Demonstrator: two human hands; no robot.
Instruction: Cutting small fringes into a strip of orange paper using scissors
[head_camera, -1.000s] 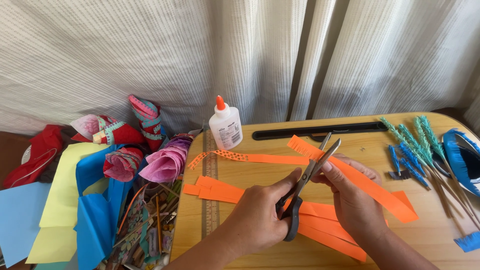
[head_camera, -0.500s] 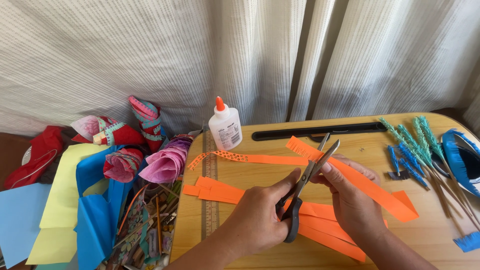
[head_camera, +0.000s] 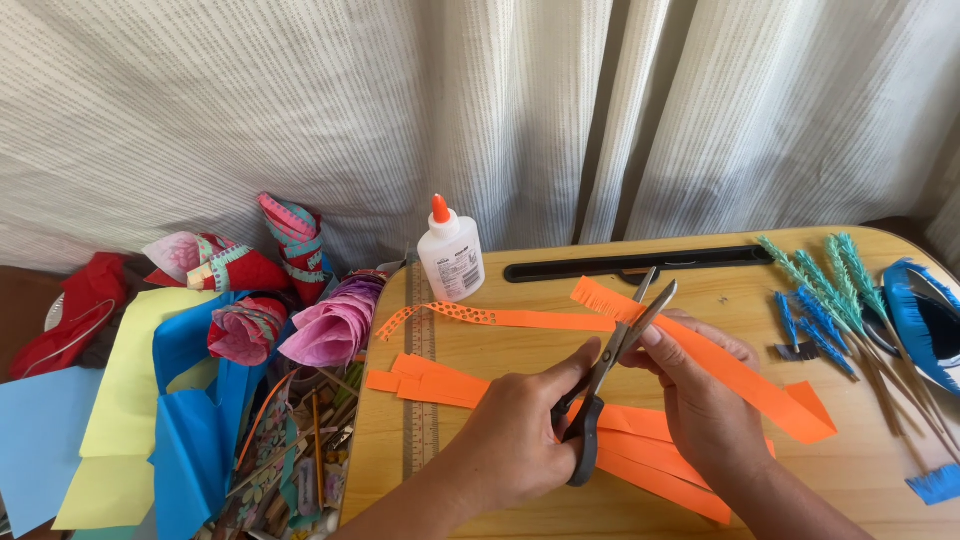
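The left hand (head_camera: 515, 445) is clenching its grip around the dark handles of a pair of scissors (head_camera: 608, 375), whose blades are standing parted and pointing up and away from the person. The right hand (head_camera: 705, 400) is pinching a long orange paper strip (head_camera: 740, 375) just right of the scissors, the strip's fringed end lying beside the blade tips. Both hands are hovering over the wooden tabletop (head_camera: 880, 460). Under the scissors, more orange strips (head_camera: 440, 385) are lying stacked flat. Left of the scissors a ruler (head_camera: 420, 380) is lying along the tabletop's edge, and beyond it a white glue bottle (head_camera: 451, 253) with an orange cap is standing upright. Well right of the scissors, fringed blue and teal sticks (head_camera: 815, 300) are lying together.
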